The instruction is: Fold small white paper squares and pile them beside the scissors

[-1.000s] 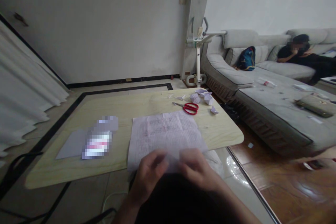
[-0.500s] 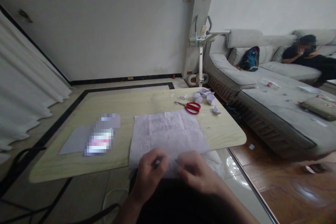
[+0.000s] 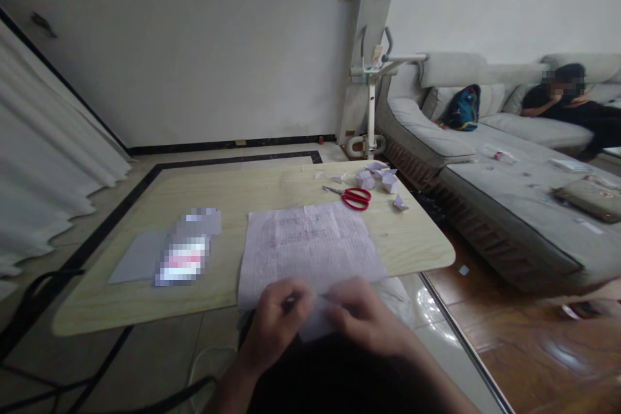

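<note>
A large creased sheet of printed paper [image 3: 305, 249] lies on the table and hangs over its near edge towards my lap. My left hand [image 3: 281, 317] is closed at the sheet's near end, thumb against bent fingers, with the paper pinched there. Opposite it, my right hand [image 3: 359, 317] pinches the paper too, its fingers curled and slightly blurred. A pale part of the paper shows between and below both hands. Beyond the sheet lie red-handled scissors [image 3: 356, 198], their blades pointing left. Folded paper pieces [image 3: 365, 179] sit at the far right corner.
On the light wooden table [image 3: 130, 220], a blurred-out bright object [image 3: 184, 259] rests at the left, by a plain paper [image 3: 136, 259]. A grey sofa [image 3: 509, 207] stands to the right with a backpack [image 3: 463, 108] and a seated person [image 3: 557, 97]. A white curtain [image 3: 53, 149] hangs left.
The fingers of both hands have shifted slightly at the paper's near end, and more pale paper shows below them. The sheet and scissors stay in place.
</note>
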Available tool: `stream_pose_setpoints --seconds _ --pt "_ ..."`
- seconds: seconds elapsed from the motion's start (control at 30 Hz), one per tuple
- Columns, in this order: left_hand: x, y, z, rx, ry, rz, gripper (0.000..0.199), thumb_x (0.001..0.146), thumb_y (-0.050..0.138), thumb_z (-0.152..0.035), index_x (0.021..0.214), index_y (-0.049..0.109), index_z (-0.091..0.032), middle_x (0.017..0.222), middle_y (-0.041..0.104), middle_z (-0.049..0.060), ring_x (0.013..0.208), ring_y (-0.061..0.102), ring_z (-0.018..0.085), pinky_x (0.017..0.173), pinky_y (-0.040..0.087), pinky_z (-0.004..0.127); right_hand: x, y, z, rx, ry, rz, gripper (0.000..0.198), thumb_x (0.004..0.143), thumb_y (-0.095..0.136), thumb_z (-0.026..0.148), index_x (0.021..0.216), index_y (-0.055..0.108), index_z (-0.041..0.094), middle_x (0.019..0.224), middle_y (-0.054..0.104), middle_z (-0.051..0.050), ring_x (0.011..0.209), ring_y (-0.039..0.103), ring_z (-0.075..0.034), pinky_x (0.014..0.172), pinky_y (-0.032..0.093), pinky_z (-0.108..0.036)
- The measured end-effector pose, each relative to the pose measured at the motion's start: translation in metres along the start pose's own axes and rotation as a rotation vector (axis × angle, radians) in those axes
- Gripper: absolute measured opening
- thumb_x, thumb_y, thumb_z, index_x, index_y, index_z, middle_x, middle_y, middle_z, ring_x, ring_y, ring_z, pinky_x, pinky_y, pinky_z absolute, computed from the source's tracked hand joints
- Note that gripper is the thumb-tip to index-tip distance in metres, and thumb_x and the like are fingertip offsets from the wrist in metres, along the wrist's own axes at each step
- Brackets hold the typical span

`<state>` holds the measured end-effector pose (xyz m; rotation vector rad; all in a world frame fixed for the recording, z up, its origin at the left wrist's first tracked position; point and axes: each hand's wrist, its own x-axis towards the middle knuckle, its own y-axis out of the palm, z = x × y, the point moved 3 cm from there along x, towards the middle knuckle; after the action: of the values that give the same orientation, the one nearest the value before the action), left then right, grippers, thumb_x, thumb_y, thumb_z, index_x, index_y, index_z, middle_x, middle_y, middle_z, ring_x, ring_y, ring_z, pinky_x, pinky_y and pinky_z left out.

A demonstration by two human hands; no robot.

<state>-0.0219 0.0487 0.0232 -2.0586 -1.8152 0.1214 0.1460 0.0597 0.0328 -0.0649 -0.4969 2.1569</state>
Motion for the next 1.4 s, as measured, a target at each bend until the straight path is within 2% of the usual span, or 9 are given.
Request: stream_pose_setpoints --seconds 0.07,0.2,0.3,0.47,0.67,0.87,1.03,1.23,1.4 --pt "0.0 -0.003 -0.001 0.052 0.056 0.071 0.02 0.081 0.056 -0.021 0.061 0.057 -0.019 0.06 0.054 -0.002 0.06 0.053 0.014 0.057 0.044 0.022 -0.001 -0.002 0.0 0.047 0.022 0.01 0.035 0.087 0.05 0.037 0.058 0.041 0.02 0.055 0.034 0.006 0.053 0.036 -0.01 0.05 0.027 -0.024" --pt "-0.002 -0.008 0.001 0.165 0.116 0.113 0.018 0.077 0.058 -0.018 0.059 0.057 -0.02 0.06 0.055 -0.001 0.062 0.053 0.015 0.064 0.045 0.025 -0.003 -0.004 0.0 0.126 0.033 0.026 0.035 0.086 0.052 0.038 0.058 0.041 0.02 0.054 0.035 0.005 0.053 0.035 -0.011 0.049 0.028 -0.024" --pt "-0.006 -0.004 0.004 0.183 0.13 0.174 0.022 0.077 0.057 -0.02 0.055 0.055 -0.02 0.056 0.054 -0.001 0.059 0.052 0.015 0.061 0.044 0.025 -0.004 -0.003 -0.002 0.175 0.01 0.088 0.034 0.086 0.052 0.034 0.058 0.041 0.02 0.055 0.035 0.006 0.053 0.035 -0.01 0.05 0.027 -0.024" --pt "-0.011 0.001 0.006 0.154 0.131 0.204 0.02 0.081 0.055 -0.024 0.063 0.062 -0.02 0.066 0.063 0.003 0.065 0.057 0.017 0.062 0.046 0.025 -0.006 0.001 -0.011 0.235 -0.013 0.158 0.037 0.089 0.053 0.041 0.06 0.043 0.019 0.059 0.04 0.005 0.055 0.037 -0.01 0.052 0.03 -0.024" --pt "-0.006 0.002 -0.008 0.124 0.142 0.277 0.03 0.081 0.051 -0.025 0.052 0.054 -0.021 0.057 0.056 0.001 0.058 0.052 0.016 0.057 0.045 0.025 -0.007 0.001 -0.008 0.223 -0.03 0.184 0.038 0.088 0.053 0.042 0.06 0.041 0.019 0.06 0.04 0.004 0.056 0.037 -0.011 0.052 0.029 -0.025" --pt "-0.001 0.003 -0.007 0.058 0.032 0.327 0.035 0.08 0.053 -0.028 0.046 0.047 -0.021 0.049 0.046 -0.002 0.05 0.044 0.013 0.05 0.042 0.022 -0.005 0.002 -0.009 0.252 -0.029 0.198 0.039 0.086 0.055 0.041 0.057 0.039 0.02 0.058 0.037 0.005 0.055 0.035 -0.01 0.051 0.028 -0.025" --pt "-0.001 0.005 -0.003 0.039 -0.025 0.341 0.037 0.082 0.051 -0.031 0.047 0.048 -0.021 0.049 0.046 -0.001 0.052 0.046 0.014 0.051 0.042 0.023 -0.003 0.003 -0.007 0.326 0.003 0.179 0.043 0.087 0.056 0.045 0.056 0.042 0.019 0.057 0.037 0.005 0.054 0.034 -0.009 0.051 0.028 -0.024" --pt "-0.003 0.001 0.0 0.009 -0.086 0.139 0.027 0.081 0.053 -0.036 0.06 0.06 -0.021 0.065 0.062 0.003 0.065 0.056 0.019 0.062 0.047 0.027 -0.003 0.002 -0.007 0.358 0.097 0.007 0.049 0.085 0.06 0.054 0.054 0.043 0.019 0.055 0.035 0.005 0.053 0.035 -0.01 0.049 0.028 -0.024" --pt "-0.005 0.002 0.005 0.074 -0.024 0.181 0.029 0.084 0.049 -0.032 0.057 0.051 -0.021 0.064 0.059 0.003 0.067 0.056 0.019 0.066 0.045 0.028 -0.007 -0.002 -0.01 0.27 0.197 -0.185 0.049 0.082 0.061 0.06 0.053 0.05 0.021 0.054 0.037 0.002 0.058 0.042 -0.015 0.05 0.034 -0.025"
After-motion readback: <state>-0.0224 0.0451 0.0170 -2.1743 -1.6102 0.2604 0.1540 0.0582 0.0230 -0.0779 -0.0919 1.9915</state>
